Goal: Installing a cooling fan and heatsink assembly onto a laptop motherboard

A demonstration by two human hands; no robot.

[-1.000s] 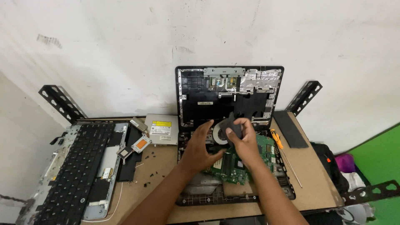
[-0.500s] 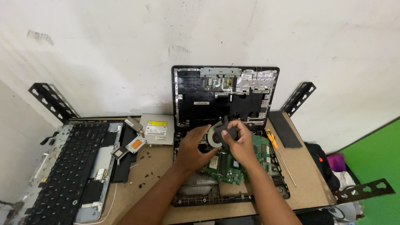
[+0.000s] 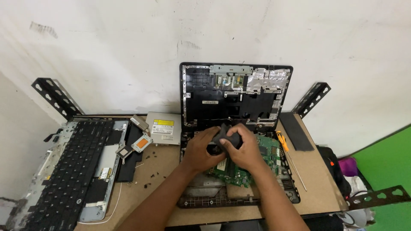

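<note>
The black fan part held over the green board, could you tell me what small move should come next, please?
Probably lift it straight up a little: both hands, left hand and right hand, grip the black fan part just above the green board, beside the yellow screwdriver.

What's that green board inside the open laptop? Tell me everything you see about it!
The green circuit board lies flat inside the opened laptop base on the brown table. It looks like hard plastic dotted with small metal and dark parts. Both hands cover much of it: the left hand and right hand grip a dark part just above it. A yellow-handled screwdriver lies to its right.
</note>
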